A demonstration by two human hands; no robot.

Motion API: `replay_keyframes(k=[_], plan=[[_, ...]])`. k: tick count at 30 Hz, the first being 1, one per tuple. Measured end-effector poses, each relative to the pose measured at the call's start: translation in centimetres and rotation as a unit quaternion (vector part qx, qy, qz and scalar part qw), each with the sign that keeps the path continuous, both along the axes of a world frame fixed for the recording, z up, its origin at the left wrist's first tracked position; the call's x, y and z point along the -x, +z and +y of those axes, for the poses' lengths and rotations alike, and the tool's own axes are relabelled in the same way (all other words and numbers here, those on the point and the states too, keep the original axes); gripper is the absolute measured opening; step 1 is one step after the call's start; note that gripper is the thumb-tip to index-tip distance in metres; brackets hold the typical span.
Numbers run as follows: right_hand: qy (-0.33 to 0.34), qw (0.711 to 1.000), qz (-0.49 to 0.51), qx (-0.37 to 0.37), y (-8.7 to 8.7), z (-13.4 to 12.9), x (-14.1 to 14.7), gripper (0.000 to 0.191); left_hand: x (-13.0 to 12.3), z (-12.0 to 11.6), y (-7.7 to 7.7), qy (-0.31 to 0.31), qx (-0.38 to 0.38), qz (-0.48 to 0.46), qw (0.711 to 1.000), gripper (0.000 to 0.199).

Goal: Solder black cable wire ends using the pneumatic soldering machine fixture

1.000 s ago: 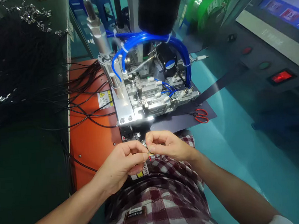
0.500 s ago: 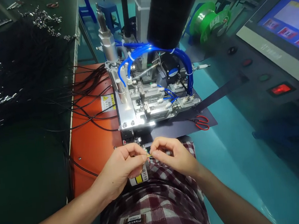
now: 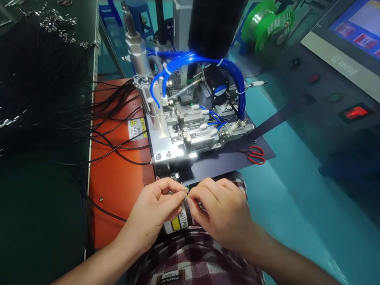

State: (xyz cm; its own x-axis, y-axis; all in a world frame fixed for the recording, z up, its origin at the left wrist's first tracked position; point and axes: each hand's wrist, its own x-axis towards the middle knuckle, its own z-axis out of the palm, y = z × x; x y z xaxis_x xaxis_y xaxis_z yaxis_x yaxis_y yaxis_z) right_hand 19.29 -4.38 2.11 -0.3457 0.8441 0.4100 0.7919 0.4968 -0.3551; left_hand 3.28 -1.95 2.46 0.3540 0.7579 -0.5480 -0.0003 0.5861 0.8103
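Thin coloured wires [image 3: 186, 193], yellow and white among them, show between my fingertips. My left hand [image 3: 159, 207] pinches them between thumb and index finger. From the other side my right hand [image 3: 220, 208] is closed at the same wires, its thumb and fingertips pressed together; the wire ends inside that pinch are hidden. Both hands are nearly touching, just in front of a metal machine [image 3: 189, 129] with blue air hoses [image 3: 192, 61]. Below the left fingers is a white and yellow label [image 3: 177, 223] on a dark rounded part.
Red-handled scissors [image 3: 256, 154] lie on the dark plate at right. Black cables [image 3: 115, 122] cross the orange surface [image 3: 111, 211] from a cable heap [image 3: 38, 76] at left. A control panel [image 3: 352, 57] stands right; behind is a green spool [image 3: 259, 25].
My right hand has turned over and its fingers have closed more around the wire ends, knuckles now upward. The left hand stays nearly in place, still pinching.
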Motion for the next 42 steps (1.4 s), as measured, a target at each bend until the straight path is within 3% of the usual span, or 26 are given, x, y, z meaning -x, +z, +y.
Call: replay_keyframes(k=[5, 11, 19, 23, 25, 31, 34, 42], plan=[[-0.023, 0.993, 0.107, 0.045, -1.8, -0.7, 0.3, 0.011, -0.2, 0.0, -0.1, 0.016, -0.001, -0.008, 1.000, 0.011], [-0.029, 0.959, 0.238, 0.153, -2.0, -0.3, -0.3, 0.012, -0.1, 0.0, -0.3, 0.011, 0.001, -0.029, 1.000, 0.011], [-0.003, 0.951, 0.260, 0.166, -2.0, 0.1, -0.5, 0.010, -0.1, 0.1, 0.0, 0.007, 0.012, -0.016, 1.000, 0.013], [-0.018, 0.927, 0.302, 0.221, -2.0, 0.0, -0.2, 0.013, -0.3, 0.2, -0.1, 0.014, 0.014, -0.010, 1.000, 0.013], [-0.019, 0.931, 0.296, 0.214, -1.8, 0.0, -0.2, 0.013, -0.3, 0.2, -0.3, 0.010, 0.009, -0.009, 1.000, 0.013], [-0.007, 0.980, 0.172, 0.104, -1.6, -0.4, 0.0, 0.010, -0.1, -0.1, -0.4, 0.007, -0.008, 0.015, 1.000, 0.013], [-0.014, 0.987, 0.150, 0.061, -2.0, -0.6, 0.3, 0.010, -0.2, -0.2, -0.4, 0.016, 0.008, 0.004, 1.000, 0.012], [-0.036, 0.958, 0.248, 0.137, -2.9, -0.4, 0.1, 0.012, -0.4, -0.1, -0.5, 0.030, 0.013, -0.028, 0.999, 0.011]])
